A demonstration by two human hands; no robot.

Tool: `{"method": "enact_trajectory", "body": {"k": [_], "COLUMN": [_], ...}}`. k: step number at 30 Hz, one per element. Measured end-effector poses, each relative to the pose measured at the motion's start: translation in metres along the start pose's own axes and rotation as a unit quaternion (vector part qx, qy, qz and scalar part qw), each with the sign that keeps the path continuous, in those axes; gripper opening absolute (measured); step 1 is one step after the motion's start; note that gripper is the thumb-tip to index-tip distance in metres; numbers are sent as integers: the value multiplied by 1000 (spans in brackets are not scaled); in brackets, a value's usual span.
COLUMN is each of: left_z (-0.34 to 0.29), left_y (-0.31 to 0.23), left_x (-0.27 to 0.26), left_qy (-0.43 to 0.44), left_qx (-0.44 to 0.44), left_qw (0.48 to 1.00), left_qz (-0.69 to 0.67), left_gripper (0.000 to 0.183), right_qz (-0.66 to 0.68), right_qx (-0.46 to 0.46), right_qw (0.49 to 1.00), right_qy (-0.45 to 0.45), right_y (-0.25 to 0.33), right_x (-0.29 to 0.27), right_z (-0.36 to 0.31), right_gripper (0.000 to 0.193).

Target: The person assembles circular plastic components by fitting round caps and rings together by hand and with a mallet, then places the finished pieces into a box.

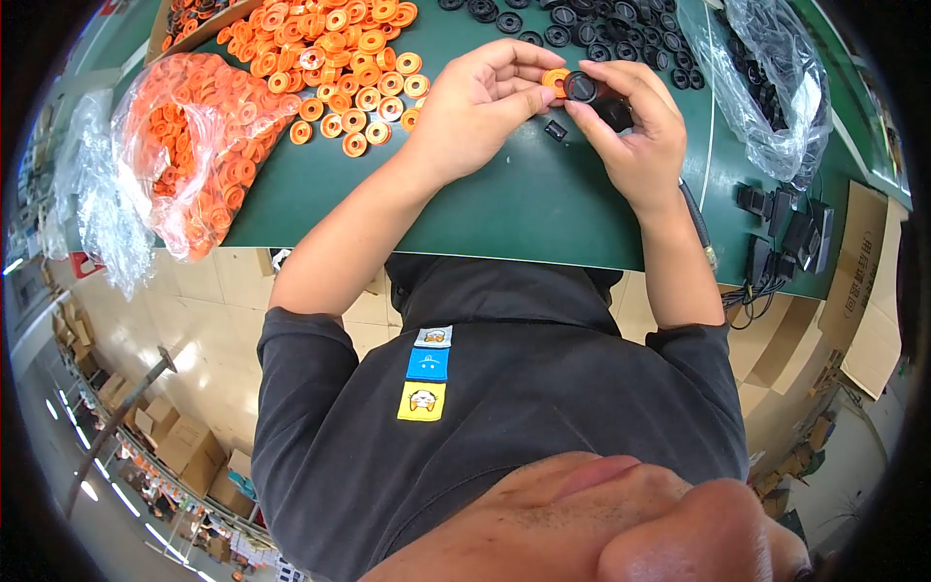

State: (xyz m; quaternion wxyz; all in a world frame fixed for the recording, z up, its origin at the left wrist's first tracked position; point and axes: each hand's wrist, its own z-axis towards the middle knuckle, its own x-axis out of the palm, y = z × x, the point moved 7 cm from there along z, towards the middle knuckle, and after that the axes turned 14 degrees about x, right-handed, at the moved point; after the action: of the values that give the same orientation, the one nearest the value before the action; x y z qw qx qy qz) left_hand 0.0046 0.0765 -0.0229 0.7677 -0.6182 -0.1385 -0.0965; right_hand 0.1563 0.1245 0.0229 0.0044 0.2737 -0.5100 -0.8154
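Observation:
Over the green table, my left hand (495,102) pinches an orange ring-shaped part (556,81) between thumb and fingers. Right beside it, my right hand (635,116) grips a round black cap (581,87) by its edge. The two parts are side by side and almost touch; whether they are joined I cannot tell. Something dark shows under my right palm, too shaded to name. A small black rectangular piece (556,130) lies on the table just below the parts.
A heap of orange rings (369,68) spreads at the back left, near a clear bag (194,145) full of them. Black caps (601,34) lie at the back right beside another clear bag (776,97). Black adapters with cables (790,233) sit at the right edge of the green table (465,218).

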Motion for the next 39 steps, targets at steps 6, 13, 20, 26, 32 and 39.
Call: {"method": "enact_trajectory", "body": {"k": [6,13,20,26,32,39], "left_z": [-1,-2,-3,-2,-2,-3], "left_y": [0,2,2,2,2,4], "left_x": [3,3,5,6,4,4], "left_qy": [13,23,30,32,35,29], "left_qx": [-8,-22,-13,-9,8,-5], "left_qw": [1000,999,999,999,998,998], "left_qz": [12,36,19,39,56,56], "left_gripper": [34,36,35,34,33,32], "right_qz": [-17,-9,-22,23,69,-9], "right_qx": [-13,-8,-23,18,51,-7], "right_qw": [1000,1000,999,999,995,999], "right_qy": [-6,-7,12,28,43,37], "right_y": [1,3,3,-6,-7,5], "right_x": [-2,-2,1,4,4,3], "right_z": [0,0,0,-2,-1,0], "right_gripper": [34,35,39,38,38,33]}}
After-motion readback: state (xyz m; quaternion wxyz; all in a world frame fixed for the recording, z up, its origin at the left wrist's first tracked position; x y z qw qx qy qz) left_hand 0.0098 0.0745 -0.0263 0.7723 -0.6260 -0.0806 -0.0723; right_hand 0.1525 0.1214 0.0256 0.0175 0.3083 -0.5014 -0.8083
